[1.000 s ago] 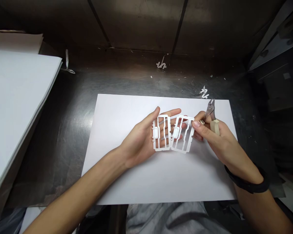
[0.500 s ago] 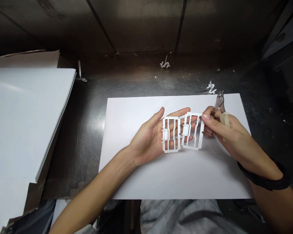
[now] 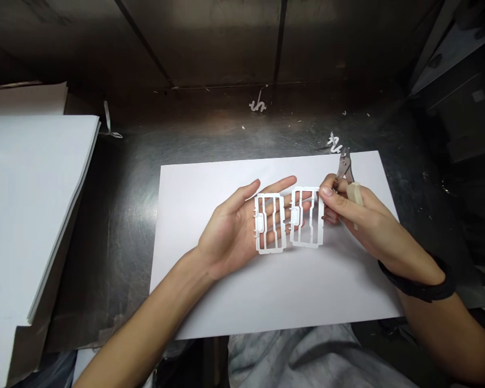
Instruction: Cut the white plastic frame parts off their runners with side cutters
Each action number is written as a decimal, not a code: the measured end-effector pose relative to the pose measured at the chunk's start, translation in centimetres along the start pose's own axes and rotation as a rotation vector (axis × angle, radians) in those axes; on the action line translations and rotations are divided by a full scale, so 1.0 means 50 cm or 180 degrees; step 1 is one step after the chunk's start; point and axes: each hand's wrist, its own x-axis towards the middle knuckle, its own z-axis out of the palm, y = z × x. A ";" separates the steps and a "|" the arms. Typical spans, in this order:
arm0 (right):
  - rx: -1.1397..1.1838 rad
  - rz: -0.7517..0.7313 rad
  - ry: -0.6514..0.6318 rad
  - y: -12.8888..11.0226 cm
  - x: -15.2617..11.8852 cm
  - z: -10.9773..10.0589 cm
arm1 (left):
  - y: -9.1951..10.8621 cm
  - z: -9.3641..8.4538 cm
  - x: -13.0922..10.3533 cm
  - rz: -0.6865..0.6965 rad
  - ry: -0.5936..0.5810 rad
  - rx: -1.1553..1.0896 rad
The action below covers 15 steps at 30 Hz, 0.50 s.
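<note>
My left hand point(image 3: 234, 231) is palm up with its fingers stretched and spread. A white plastic frame point(image 3: 279, 223) with thin inner bars and small pegs on its left side rests across the palm and fingers. My right hand point(image 3: 350, 207) pinches the top right corner of a second, similar white plastic frame point(image 3: 320, 221) between thumb and finger. That frame hangs upright just right of the first, partly over my left fingertips. Side cutters point(image 3: 345, 166) are also held in the right hand, jaws pointing away from me, one pale handle showing.
A large white sheet point(image 3: 283, 302) lies under my hands on the dark metal table point(image 3: 133, 178). Cut plastic scraps point(image 3: 334, 143) and another scrap point(image 3: 257, 102) lie beyond it. At the left is a stack of white sheets point(image 3: 32, 188). A metal wall point(image 3: 210, 43) closes the back.
The view has shifted, so everything sits further left. The right-hand frame has turned a little straighter and a narrow gap shows between the two frames. Both hands keep their hold.
</note>
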 end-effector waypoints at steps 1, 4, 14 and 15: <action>-0.0004 0.0018 0.0000 0.000 0.000 0.000 | 0.000 0.000 0.000 0.0006 0.0001 0.0007; 0.0055 0.0052 -0.0030 0.001 -0.001 0.000 | 0.000 0.003 0.000 0.0065 0.0039 0.0017; -0.0145 0.0151 -0.0016 0.004 -0.013 -0.015 | -0.028 0.002 0.023 0.0319 0.0547 0.0591; -0.0240 0.0183 0.0015 0.001 -0.016 -0.016 | -0.037 0.004 0.029 0.0387 0.0543 0.0648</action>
